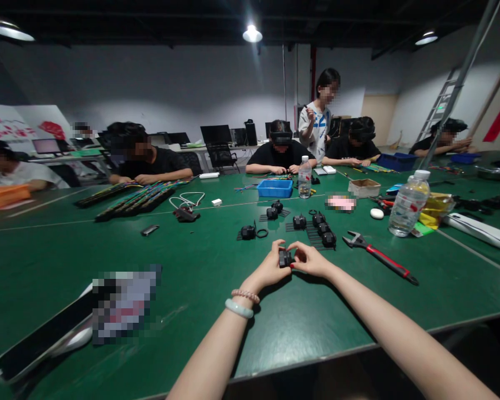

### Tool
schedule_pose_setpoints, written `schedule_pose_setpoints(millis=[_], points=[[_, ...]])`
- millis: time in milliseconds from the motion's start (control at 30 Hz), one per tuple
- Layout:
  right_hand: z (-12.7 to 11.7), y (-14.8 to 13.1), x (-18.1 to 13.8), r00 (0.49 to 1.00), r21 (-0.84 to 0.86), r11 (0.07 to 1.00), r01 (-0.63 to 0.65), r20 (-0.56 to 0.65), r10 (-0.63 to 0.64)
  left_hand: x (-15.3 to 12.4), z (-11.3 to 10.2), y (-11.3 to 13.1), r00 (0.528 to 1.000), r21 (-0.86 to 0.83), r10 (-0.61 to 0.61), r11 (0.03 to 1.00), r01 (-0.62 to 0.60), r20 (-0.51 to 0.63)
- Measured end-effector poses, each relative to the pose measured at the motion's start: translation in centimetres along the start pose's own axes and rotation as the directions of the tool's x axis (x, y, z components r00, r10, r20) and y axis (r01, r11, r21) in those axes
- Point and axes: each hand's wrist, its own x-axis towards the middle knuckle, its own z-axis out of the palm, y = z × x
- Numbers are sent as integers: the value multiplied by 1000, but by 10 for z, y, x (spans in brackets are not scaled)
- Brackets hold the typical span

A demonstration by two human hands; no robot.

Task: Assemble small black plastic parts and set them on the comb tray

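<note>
A small black fitting (285, 258) with an angular body is held just above the green tabletop. My left hand (274, 263) is closed around its left side, thumb below and fingers above. From the right, my right hand (307, 259) pinches at the fitting's other end; the fingertips partly hide that end. Beyond my hands lie several similar black fittings, among them one at the left (247, 232) beside a black ring (262, 234), and one at the right (329, 239) at the end of a row. Thin dark strips lie under some of them.
An adjustable wrench (381, 258) with red-and-black handle lies right of my hands. A water bottle (409, 204) stands behind it; another bottle (304, 178) is beside a blue tray (275, 189). A dark flat case (45, 333) lies front left. Several people sit across the table (183, 311).
</note>
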Motion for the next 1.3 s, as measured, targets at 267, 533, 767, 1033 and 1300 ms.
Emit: schedule_pose_setpoints(millis=[267,533,767,1033,1300], points=[[1,2,1,1000,-49,999,5,-15,-6,0,0,1,1000,15,-3,1000,3,-1],[0,0,1,1000,-70,998,-2,-13,2,2,0,-1,1000,36,19,999,-19,6],[-1,0,1,1000,-56,998,-9,-7,8,2,1,-2,1000,46,26,999,-26,8],[-2,-3,1,1000,-69,998,-10,-7,9,3,0,-5,999,60,47,997,-48,21],[-2,-1,1,1000,-106,994,-11,-17,9,4,1,-10,997,59,71,996,-72,19]])
